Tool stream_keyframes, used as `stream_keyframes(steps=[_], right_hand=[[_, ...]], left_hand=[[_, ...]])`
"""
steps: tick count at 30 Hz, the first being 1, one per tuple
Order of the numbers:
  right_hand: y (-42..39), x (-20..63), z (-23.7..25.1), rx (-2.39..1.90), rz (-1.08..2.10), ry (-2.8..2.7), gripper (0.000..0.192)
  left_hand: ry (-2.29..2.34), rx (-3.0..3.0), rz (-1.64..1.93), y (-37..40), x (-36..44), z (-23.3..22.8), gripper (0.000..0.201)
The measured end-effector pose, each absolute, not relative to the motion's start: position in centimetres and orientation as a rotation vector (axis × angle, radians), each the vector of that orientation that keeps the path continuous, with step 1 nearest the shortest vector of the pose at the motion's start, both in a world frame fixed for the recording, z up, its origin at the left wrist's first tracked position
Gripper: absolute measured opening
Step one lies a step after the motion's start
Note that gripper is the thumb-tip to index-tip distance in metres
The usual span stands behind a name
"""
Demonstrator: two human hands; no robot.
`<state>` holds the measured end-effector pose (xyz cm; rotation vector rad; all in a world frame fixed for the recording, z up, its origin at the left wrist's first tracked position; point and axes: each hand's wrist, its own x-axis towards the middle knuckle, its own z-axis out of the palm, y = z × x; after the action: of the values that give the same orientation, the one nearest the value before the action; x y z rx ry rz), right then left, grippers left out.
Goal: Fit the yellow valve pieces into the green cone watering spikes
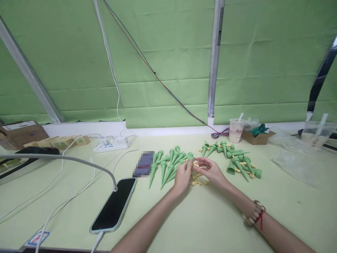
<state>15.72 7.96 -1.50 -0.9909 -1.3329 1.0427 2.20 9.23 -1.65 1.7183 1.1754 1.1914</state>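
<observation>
My left hand (183,176) is closed, its thumb and fingers around a green plastic watering spike that is mostly hidden; only a bit of green shows at the fingertips. Facing it, my right hand (211,171) pinches a small yellow plastic valve (195,164) between thumb and fingers, close against the left fingertips. Below the hands, several loose yellow valves (196,181) lie on the table. Green cone-shaped spikes (168,172) with wide caps lie in a group to the left. Another pile of green spikes (238,161), mixed with yellow pieces, is on the right.
A phone (113,205) with a white cable lies front left, near a blurred dark rectangle (143,164). Behind are a power strip (112,144) and small boxes (63,142). Back right hold a drink cup (236,130), an open carton (256,138) and clear plastic bags (295,168).
</observation>
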Motion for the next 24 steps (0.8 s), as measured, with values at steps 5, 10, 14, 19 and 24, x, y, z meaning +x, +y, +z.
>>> stream_keyframes(steps=[5,10,14,19,24], right_hand=[[7.75,15.84,-1.32,-1.044,1.015,-1.398,0.049],[7.68,15.92,-1.1,-1.062,1.017,-1.413,0.05],[7.66,15.85,-1.05,-1.076,1.004,-1.408,0.053],[7.76,15.91,-1.18,-1.054,1.054,-1.41,0.048],[7.57,16.33,-1.09,-1.109,0.943,-1.402,0.048]], left_hand=[[1.173,1.715,1.201,9.32,2.21,-1.48,0.053],[1.193,1.721,1.211,9.25,2.13,-1.34,0.054],[1.18,1.728,1.216,9.25,2.06,-1.46,0.054],[1.201,1.719,1.222,9.34,2.02,-1.36,0.055],[1.216,1.669,1.252,9.17,2.12,-1.08,0.057]])
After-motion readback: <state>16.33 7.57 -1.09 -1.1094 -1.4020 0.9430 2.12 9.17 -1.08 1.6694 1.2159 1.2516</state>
